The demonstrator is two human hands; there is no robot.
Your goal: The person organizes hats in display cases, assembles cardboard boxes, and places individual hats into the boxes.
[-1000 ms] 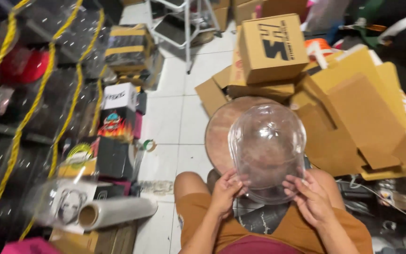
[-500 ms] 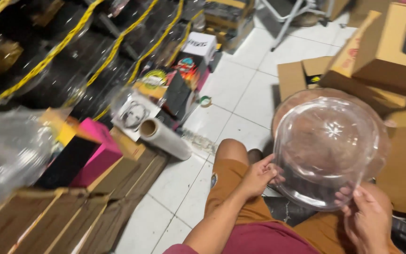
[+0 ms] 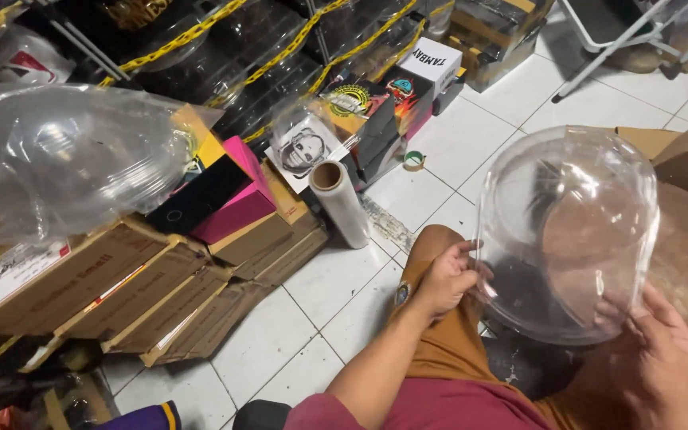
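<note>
Dome (image 3: 571, 231) of clear plastic held in both hands above lap.
Left hand (image 3: 446, 279) grips dome's left rim; right hand (image 3: 662, 358) cups lower right edge. Film roll (image 3: 342, 203) lies left of dome on floor (image 3: 320, 318).

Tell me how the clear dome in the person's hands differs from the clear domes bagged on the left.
The clear dome is bare and held upright between the left hand and right hand; the bagged domes lie on their side in a crinkled plastic bag, resting on flattened cardboard boxes. The held one is single; the bagged ones look stacked. Both are transparent plastic.
</note>
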